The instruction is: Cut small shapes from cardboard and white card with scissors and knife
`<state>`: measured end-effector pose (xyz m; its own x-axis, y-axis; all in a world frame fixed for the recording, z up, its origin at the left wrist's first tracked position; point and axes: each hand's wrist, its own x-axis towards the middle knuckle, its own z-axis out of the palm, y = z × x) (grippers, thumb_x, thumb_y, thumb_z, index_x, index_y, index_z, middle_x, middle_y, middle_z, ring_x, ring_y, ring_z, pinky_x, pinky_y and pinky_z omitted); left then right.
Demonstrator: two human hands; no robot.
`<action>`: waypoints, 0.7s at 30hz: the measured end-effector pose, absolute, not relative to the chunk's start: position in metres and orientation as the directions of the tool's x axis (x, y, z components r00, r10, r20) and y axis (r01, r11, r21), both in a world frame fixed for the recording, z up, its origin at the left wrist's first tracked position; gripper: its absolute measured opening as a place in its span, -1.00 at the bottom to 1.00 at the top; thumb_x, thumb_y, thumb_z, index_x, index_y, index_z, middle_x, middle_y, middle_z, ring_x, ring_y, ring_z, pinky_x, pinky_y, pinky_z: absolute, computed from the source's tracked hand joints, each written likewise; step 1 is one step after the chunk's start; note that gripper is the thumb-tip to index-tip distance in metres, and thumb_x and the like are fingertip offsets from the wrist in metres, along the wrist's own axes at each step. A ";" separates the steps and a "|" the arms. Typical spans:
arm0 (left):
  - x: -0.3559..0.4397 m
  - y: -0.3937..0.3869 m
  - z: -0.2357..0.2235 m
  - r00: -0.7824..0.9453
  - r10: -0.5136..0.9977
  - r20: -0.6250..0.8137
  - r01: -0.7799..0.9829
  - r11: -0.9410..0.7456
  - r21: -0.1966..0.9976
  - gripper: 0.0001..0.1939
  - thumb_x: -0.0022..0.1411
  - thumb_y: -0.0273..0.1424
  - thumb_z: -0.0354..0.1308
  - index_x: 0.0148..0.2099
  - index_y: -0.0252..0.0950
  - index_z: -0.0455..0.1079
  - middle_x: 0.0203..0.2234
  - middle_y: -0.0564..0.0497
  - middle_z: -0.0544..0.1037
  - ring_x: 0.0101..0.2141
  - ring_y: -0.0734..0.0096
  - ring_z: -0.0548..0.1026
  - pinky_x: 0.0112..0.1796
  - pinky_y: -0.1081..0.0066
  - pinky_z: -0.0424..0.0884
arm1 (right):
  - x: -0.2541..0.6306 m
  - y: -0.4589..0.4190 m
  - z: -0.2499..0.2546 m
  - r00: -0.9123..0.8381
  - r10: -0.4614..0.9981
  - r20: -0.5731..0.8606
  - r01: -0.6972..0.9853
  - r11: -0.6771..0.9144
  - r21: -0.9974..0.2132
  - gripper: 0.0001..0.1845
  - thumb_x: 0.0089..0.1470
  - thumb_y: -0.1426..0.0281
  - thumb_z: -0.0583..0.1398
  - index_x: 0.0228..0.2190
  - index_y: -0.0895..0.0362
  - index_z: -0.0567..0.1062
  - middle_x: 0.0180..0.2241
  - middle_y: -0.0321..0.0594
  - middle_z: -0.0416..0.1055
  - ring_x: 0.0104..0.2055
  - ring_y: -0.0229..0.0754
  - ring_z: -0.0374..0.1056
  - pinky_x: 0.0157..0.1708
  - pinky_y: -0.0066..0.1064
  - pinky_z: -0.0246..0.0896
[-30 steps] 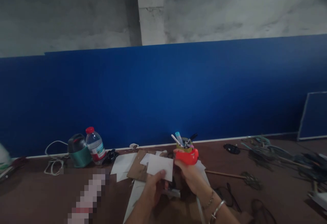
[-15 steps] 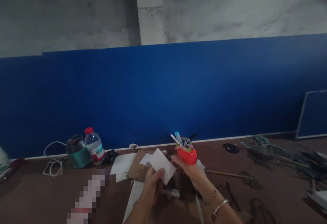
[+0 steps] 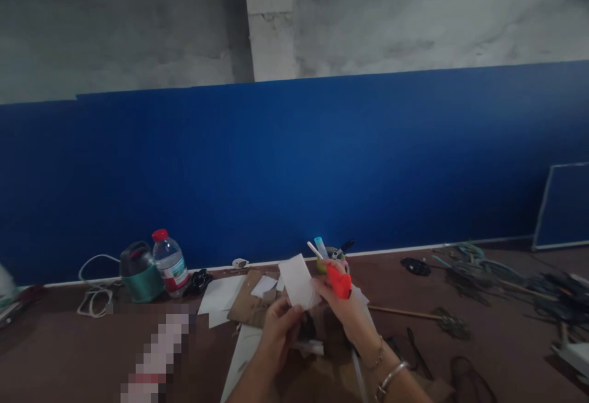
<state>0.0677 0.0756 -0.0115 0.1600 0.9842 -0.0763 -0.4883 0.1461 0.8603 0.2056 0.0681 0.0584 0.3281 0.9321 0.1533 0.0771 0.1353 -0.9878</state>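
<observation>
A small white piece of paper (image 3: pixel 298 281) is pinched by its lower edge between the thumb and fingers of my left hand (image 3: pixel 281 329). My right hand (image 3: pixel 343 314) is closed around a bright orange-red tool (image 3: pixel 339 281); its working end is hidden, so I cannot tell its exact kind. The right fingertips are at the paper's right edge. Just behind that hand stands a holder with pens, among them a light-blue-capped marker (image 3: pixel 320 246). Below the paper lies a brown cardboard piece (image 3: pixel 243 311) with small white scraps on it.
White sheets (image 3: pixel 223 292) lie to the left, beside a red-capped water bottle (image 3: pixel 170 265) and a green-and-grey container (image 3: pixel 139 274). A thin wooden stick (image 3: pixel 405 312) extends to the right, toward tangled greenish strands and cords (image 3: pixel 478 268). A blue panel (image 3: pixel 294 164) rises behind the table.
The paper has been turned more upright and raised slightly, with my left hand shifting a little to the right. The orange-red tool has tilted in my right hand.
</observation>
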 end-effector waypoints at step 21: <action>0.070 0.087 -0.021 -0.053 0.981 -0.189 -0.547 0.130 0.827 -0.57 -0.30 -0.14 0.41 -0.45 -0.35 0.43 -0.70 0.14 0.40 -0.69 0.63 0.25 -0.65 0.58 0.07 | 0.203 0.075 0.052 0.345 0.913 0.218 0.017 0.226 -0.974 -0.65 -0.01 0.13 0.14 -0.19 0.03 0.41 -0.52 -0.35 0.35 -0.50 -0.18 0.30 -0.48 -0.38 0.25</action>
